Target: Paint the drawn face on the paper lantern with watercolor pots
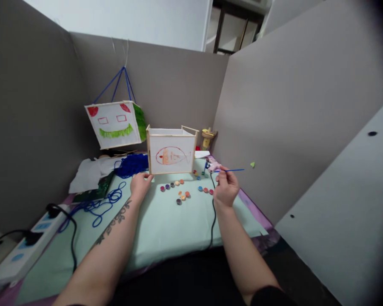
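Observation:
A white paper lantern [187, 163] on a thin wooden frame stands upright on the table, its top uncovered. Its front panel carries a fish outlined in red-orange, with part of the body filled in orange. My left hand [141, 186] is closed at the lantern's lower left corner, thumb and fingers against the frame. In my right hand [226, 189], to the right of the lantern, I pinch a paintbrush [238, 170] with a blue handle; it lies nearly level. Small paint pots [172, 185] in several colours sit in short rows between my hands.
At left hangs a second painted lantern [116, 125] on blue cords. Blue cord [132, 165], white cloth or paper [89, 172] and a power strip [28, 242] lie on the left. A black cable [213, 221] crosses the table by my right wrist. Grey partitions [178, 85] enclose the table.

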The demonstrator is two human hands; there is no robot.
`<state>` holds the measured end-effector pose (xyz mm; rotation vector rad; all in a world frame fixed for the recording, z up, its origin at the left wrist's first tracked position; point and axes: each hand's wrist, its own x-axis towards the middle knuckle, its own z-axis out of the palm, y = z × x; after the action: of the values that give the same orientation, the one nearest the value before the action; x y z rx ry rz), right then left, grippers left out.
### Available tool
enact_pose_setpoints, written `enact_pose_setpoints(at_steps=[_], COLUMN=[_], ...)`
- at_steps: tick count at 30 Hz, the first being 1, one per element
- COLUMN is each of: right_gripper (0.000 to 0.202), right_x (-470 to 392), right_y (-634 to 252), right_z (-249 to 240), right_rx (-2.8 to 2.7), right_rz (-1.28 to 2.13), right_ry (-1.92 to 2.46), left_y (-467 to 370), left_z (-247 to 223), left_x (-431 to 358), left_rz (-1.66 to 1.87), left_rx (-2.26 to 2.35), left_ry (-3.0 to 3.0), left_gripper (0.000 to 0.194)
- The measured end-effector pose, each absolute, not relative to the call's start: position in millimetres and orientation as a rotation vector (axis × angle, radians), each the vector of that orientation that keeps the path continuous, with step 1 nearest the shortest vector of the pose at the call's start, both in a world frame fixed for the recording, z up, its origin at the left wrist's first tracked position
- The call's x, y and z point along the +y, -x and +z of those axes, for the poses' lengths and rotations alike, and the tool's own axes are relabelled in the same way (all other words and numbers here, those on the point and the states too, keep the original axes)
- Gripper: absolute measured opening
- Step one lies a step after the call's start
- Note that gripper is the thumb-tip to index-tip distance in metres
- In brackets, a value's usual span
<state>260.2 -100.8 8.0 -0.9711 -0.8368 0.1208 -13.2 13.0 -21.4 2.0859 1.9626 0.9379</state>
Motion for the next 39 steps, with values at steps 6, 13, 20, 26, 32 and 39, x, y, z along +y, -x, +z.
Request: enact_pose_setpoints(at_steps=[6,13,20,26,32,39], right_gripper=[0.025,0.02,0.025,0.023,0.023,0.023], right_x=[-100.9,-106.9,-107.0,-105.7,-104.9,-105.1], right_y=[-246.3,-234.0,-229.9,-234.0,-235.7,-236.1], right_z=[-23.5,-36.6,-33.3,-38.0,-39.6,-39.6], right_rx=[-0.917,-1.394,-1.584,-1.462,-1.333,-1.33], right_rz=[0.33,0.185,0.072,0.06,0.075,0.075], right_ry=[1.009,1.144,1.227,1.193,1.195,1.198], left_y=[7.5,0.4,2.7,-2.7,-40.5,-53.2], left_z=[-29.2,-33.6,-27.9,3.0,-12.9,-22.3], left_x=[12.3,5.7,5.9,-34.3,-84.6,-88.4], left_rz=[0.913,0.697,0.623,0.512,0.397,0.422], left_rx=[1.935,1.9,1.872,1.715,1.383,1.475], left_ry=[-1.983,-2.03,-2.071,-2.237,-2.344,-2.375], left_gripper=[0.031,0.027,0.022,0.019,0.047,0.042])
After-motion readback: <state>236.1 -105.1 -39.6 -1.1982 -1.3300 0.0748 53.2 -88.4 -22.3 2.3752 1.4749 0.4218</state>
